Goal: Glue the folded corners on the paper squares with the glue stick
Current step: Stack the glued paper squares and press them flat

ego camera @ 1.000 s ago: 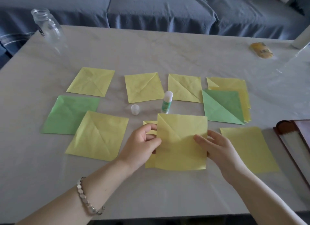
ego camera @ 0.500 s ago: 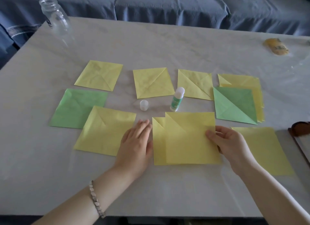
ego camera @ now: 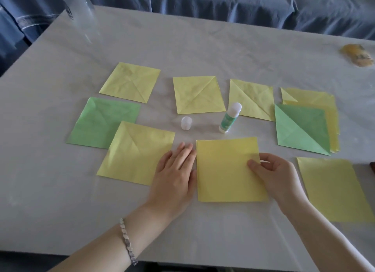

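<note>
The glue stick stands uncapped on the table, leaning a little, with its white tip up. Its cap stands just left of it, not touching it.

On my side of the stick, close to its base, a yellow square lies flat with no fold showing on its upper face. My right hand pinches its right edge: the thumb is on top of the paper and the other fingers are curled at the edge.

My left hand lies palm down, nearer me than the stick and to its left, with the fingers straight and pressed together. The fingertips sit just beside the yellow square's left edge. The hand covers a corner of a creased square. A bracelet circles that wrist.

Left of the stick, past the cap, a green square lies with one corner under the creased square. Beyond the stick runs a row of three yellow papers, each marked with diagonal creases. The rightmost of them is near the stick's tip.

Right of the stick, a green triangle fold rests on a yellow stack. Also to the right but nearer me, a plain sheet lies flat just beside my right hand.

Far beyond the stick to the left, a clear jar stands by the table's edge.
</note>
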`<state>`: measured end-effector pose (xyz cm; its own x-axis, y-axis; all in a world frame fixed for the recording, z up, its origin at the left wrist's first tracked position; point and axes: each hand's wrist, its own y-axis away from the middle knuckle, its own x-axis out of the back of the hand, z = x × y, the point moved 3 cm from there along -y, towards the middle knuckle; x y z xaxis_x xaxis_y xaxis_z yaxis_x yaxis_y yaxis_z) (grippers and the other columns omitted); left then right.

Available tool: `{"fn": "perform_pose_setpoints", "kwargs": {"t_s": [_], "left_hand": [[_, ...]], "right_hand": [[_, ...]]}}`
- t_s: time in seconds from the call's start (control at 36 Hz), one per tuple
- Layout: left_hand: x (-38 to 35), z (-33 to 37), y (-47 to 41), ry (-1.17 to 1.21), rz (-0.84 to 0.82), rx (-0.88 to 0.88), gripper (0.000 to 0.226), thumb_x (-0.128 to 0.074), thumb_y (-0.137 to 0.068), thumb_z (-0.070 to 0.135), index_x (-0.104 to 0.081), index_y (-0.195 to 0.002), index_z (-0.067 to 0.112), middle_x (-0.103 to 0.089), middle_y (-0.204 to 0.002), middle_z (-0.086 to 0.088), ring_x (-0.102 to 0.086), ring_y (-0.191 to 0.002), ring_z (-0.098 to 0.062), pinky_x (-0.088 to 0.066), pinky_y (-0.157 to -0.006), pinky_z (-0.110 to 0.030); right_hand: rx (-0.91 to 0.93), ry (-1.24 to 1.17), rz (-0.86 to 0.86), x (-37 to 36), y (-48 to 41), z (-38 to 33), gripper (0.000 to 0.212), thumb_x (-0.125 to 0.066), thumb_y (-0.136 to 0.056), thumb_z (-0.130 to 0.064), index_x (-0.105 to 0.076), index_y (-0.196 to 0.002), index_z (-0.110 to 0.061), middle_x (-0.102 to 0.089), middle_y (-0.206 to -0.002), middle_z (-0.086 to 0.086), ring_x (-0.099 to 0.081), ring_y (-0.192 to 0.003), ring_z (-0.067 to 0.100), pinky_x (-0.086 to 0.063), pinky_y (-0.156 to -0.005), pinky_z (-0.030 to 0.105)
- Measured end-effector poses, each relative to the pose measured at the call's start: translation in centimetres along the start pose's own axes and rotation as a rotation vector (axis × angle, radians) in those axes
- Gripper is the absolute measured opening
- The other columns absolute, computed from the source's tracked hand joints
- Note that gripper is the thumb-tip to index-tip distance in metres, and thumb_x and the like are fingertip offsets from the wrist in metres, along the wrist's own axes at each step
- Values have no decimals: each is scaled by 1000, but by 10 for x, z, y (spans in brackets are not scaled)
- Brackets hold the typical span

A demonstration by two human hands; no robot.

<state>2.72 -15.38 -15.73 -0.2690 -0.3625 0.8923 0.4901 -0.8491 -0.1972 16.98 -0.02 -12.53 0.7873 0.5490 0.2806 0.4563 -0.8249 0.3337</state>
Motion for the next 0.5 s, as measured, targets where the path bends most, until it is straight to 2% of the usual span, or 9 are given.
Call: {"fn": "perform_pose_setpoints", "kwargs": {"t_s": [0.08, 0.5], "left_hand": [[0, 0, 0, 3, 12, -4, 47, -36, -90, 23, -57, -127, 3, -56, -134, -7, -38, -129, -16, -25, -105, -33], [0, 1, 0, 4, 38, -8, 46, -35, -90, 22, -58, -126, 3, -56, -133, -7, -41, -128, -18, -26, -105, -33]], "right_hand": [[-2, 19, 9, 0, 0, 1, 11, -63, -85, -6, -66, -86, -16, -67, -54, -14, -59, -44, 0, -45, -42, 12], [40, 83, 28, -2, -2, 2, 17, -64, -85, -8, -64, -79, -25, -65, -52, -19, -56, -43, -4, -44, -44, 9]]}}
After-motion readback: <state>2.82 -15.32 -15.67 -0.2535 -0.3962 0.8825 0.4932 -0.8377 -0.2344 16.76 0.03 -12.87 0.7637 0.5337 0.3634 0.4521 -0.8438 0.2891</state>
